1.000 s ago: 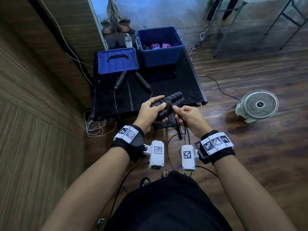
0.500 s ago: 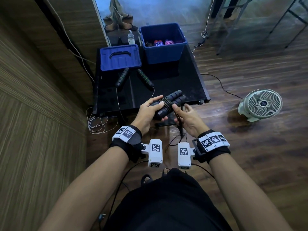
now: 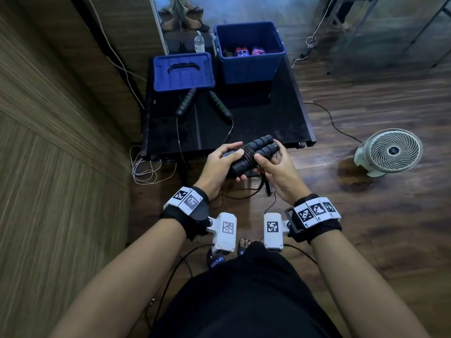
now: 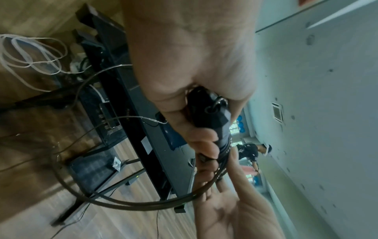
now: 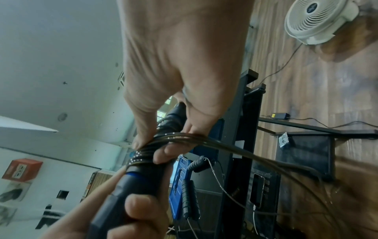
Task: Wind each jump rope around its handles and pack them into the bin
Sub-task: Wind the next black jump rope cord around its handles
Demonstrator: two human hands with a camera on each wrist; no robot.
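The pair of black jump rope handles, held side by side in front of the black table's near edge, already carries several turns of brown cord round its middle. The left hand grips the handles' near ends; the right hand pinches the cord against the bundle, slack looping below. Each turn should probably lie tight beside the last, thumb pinning it. A second, unwound rope lies on the table near the blue lid and open blue bin.
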